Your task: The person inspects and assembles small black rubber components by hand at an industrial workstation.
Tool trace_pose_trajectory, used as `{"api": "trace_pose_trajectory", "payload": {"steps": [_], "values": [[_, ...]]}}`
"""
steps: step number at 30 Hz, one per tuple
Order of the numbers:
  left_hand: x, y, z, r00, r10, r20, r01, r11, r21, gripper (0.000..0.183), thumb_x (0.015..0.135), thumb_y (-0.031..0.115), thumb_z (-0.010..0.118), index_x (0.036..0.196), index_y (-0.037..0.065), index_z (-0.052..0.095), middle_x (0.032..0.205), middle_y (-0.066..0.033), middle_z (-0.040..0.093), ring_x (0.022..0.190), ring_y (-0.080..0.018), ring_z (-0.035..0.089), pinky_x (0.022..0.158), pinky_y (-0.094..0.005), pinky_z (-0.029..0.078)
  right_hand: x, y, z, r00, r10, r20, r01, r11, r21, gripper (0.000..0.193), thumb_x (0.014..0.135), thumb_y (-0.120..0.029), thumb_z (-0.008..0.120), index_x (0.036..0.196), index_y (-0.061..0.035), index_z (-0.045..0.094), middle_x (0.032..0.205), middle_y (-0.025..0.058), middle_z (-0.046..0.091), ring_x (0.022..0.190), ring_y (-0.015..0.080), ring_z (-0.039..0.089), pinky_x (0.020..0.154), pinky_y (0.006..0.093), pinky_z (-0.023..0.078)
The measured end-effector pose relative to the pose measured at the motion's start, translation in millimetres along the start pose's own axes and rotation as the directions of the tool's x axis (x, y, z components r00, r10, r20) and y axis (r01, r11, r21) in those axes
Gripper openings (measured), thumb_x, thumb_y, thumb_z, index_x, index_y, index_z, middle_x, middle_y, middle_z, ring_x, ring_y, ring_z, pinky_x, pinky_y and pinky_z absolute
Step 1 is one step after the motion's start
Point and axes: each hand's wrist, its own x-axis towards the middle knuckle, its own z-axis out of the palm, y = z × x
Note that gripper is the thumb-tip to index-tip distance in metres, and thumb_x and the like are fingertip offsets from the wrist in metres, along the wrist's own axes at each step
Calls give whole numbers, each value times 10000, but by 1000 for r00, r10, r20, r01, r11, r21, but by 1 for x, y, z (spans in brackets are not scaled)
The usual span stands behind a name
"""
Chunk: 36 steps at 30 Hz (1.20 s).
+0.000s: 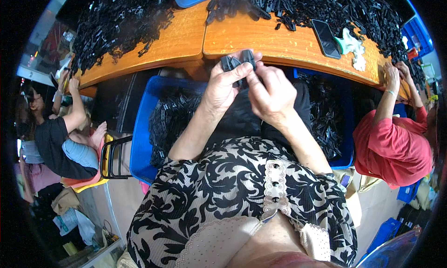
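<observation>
In front of my lap, near the table edge, both hands are raised together. My left hand (222, 87) is closed around black plastic pieces (228, 64), its thumb pressed along one of them. Against the upper end of a black plastic piece (248, 57), my right hand (274, 94) has its fingers curled in a pinch. The pieces look like small clips, though the fingers cover much of them. Beneath my forearms, a blue bin (143, 128) on the left holds many similar black pieces, and more black pieces (326, 114) fill a blue bin on the right.
Heaps of black plastic pieces (125, 16) cover the far part of the wooden table (177, 39). A phone (327, 38) and a white glove (352, 46) lie at the right. One person in red (396, 144) works at the right, another in black (65, 144) at the left.
</observation>
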Motion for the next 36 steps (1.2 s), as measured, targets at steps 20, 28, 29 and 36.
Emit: {"api": "trace_pose_trajectory", "payload": {"steps": [20, 28, 29, 36], "values": [[5, 57, -75, 896, 418, -152, -35, 406, 913, 348, 900, 62, 682, 1207, -93, 632, 1175, -175, 702, 1108, -225, 675, 971, -325, 518, -16, 205, 38, 810, 580, 82, -534, 789, -305, 346, 898, -103, 599, 1240, -129, 638, 1251, 135, 599, 1101, 348, 631, 889, 450, 545], [168, 3, 21, 758, 297, 581, -558, -166, 813, 333, 927, 74, 598, 1252, 87, 672, 1309, -112, 656, 1199, -320, 615, 1044, -400, 472, -7, 205, 52, 769, 605, 207, -485, 762, -428, 210, 905, -243, 621, 1064, -125, 693, 1091, 117, 650, 1036, 333, 629, 837, 469, 549], [189, -5, 16, 670, 260, 695, -629, -298, 718, 347, 911, 80, 605, 1249, 111, 680, 1346, -99, 634, 1246, -349, 577, 1068, -430, 455, -3, 203, 53, 768, 600, 223, -485, 773, -409, 214, 912, -227, 635, 1092, -133, 702, 1075, 101, 658, 1018, 310, 642, 822, 449, 549], [241, -26, 16, 757, -82, 649, -585, -528, 616, 298, 820, 90, 713, 1117, 99, 680, 1227, -73, 679, 1210, -316, 585, 995, -429, 486, 0, 201, 57, 728, 660, 184, -565, 730, -385, 258, 872, -278, 631, 906, -33, 704, 1008, 199, 652, 950, 366, 667, 816, 486, 546]]}}
